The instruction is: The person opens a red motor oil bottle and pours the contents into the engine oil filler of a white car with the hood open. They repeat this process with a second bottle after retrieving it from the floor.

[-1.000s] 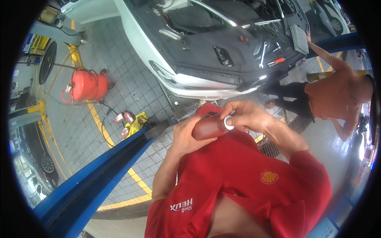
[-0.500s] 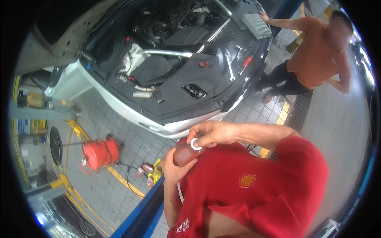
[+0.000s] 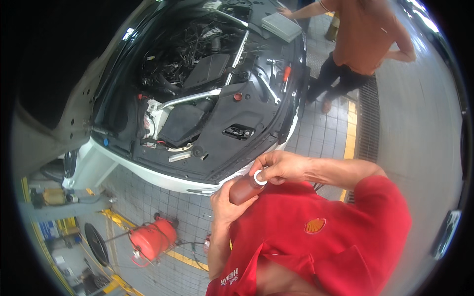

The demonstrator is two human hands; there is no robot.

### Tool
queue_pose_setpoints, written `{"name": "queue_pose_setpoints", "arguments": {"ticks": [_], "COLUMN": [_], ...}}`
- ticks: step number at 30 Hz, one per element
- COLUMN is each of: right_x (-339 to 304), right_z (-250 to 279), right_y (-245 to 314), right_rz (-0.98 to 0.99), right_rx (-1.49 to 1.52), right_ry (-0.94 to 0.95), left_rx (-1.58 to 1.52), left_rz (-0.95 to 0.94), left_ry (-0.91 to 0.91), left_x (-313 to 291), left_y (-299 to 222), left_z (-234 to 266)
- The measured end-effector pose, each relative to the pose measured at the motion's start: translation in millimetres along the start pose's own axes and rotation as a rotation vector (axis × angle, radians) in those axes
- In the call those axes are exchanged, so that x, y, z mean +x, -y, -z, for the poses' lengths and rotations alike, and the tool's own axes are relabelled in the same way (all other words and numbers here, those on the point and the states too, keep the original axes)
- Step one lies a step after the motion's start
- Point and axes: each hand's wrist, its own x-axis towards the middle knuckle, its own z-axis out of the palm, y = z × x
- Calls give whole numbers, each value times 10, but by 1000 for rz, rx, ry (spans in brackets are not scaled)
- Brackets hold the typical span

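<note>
In the head view, the reddish-brown bottle (image 3: 243,191) sits just below centre, between the hands: the left hand (image 3: 225,203) wraps its body, the right hand (image 3: 283,166) pinches its white cap (image 3: 260,178). The white car's front edge (image 3: 170,184) curves just above and left of them; grey floor (image 3: 410,133) stretches along the frame's right side.

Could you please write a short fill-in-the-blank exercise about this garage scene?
The left hand holds a bottle with a cap coloured ____.
The right hand touches that cap; its sleeve is coloured ____.
In the picture, the orange handle lies to the ____ of the wrench.
Missing words: white; red; right.
</note>
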Motion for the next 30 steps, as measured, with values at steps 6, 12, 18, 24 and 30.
{"name": "queue_pose_setpoints", "arguments": {"ticks": [6,12,18,24,30], "right_x": [299,628,815,853,950], "right_z": [-494,-1014,-1095,-1059,-981], "right_y": [-69,19,283,552,846], "right_rz": [74,95,131,589,812], "right_rx": [-44,-200,-537,-1056,-1349], "right_ry": [-156,-307,-225,-236,-252], "left_rx": [-3,-73,-211,-226,-163], "left_rz": [-39,-53,-70,127,123], "left_ry": [44,-8,-29,-75,-81], "left_x": [21,-35,43,219,434], "left_y": [380,751,965,854,663], "left_z": [424,724,939,1190,1292]}}
